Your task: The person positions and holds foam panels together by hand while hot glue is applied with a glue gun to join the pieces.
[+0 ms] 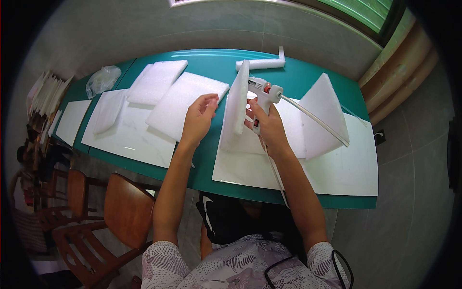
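My right hand is closed around the handle of a white hot glue gun. A long translucent glue stick sticks out of its back, and its cord runs down past my forearm. The gun's front is against or just beside an upright white foam panel; the nozzle tip is hidden. Another foam panel stands slanted on the right, with a flat foam piece between the two. My left hand is held left of the upright panel, fingers loosely bent and apart, nothing visible in it.
White foam sheets lie to the left on a white marbled board. Another white board lies under the foam panels. At the back of the green table is an L-shaped foam strip. A plastic bag sits far left; wooden chairs stand in front.
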The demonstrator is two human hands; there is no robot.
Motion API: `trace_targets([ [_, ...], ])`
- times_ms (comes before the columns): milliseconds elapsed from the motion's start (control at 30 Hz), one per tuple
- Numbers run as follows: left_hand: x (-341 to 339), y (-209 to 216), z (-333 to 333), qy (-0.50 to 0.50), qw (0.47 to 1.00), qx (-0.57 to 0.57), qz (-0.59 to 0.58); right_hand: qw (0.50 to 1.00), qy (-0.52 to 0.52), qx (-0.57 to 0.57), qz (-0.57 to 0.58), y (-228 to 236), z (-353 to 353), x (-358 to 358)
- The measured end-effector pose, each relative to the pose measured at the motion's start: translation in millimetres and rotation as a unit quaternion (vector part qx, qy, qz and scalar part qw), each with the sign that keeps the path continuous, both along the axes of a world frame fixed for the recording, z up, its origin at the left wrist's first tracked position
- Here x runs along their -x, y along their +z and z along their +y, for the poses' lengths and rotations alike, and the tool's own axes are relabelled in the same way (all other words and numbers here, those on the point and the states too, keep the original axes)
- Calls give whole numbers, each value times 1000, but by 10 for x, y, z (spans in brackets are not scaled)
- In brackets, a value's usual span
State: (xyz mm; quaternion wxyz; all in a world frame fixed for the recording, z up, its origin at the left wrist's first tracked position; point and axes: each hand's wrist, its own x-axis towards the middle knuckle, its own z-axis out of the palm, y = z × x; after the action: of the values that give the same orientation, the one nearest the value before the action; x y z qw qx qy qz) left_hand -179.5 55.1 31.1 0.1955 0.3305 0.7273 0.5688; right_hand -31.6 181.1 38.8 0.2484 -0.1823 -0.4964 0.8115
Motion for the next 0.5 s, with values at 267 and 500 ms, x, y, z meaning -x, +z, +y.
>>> trace_targets([
  [267,-569,182,-480,-84,979,-137,129,1000,5,-19,-13,-38,-22,70],
  [500,-959,-14,-198,140,953,-23,269,999,21,-28,-11,-50,-68,123],
])
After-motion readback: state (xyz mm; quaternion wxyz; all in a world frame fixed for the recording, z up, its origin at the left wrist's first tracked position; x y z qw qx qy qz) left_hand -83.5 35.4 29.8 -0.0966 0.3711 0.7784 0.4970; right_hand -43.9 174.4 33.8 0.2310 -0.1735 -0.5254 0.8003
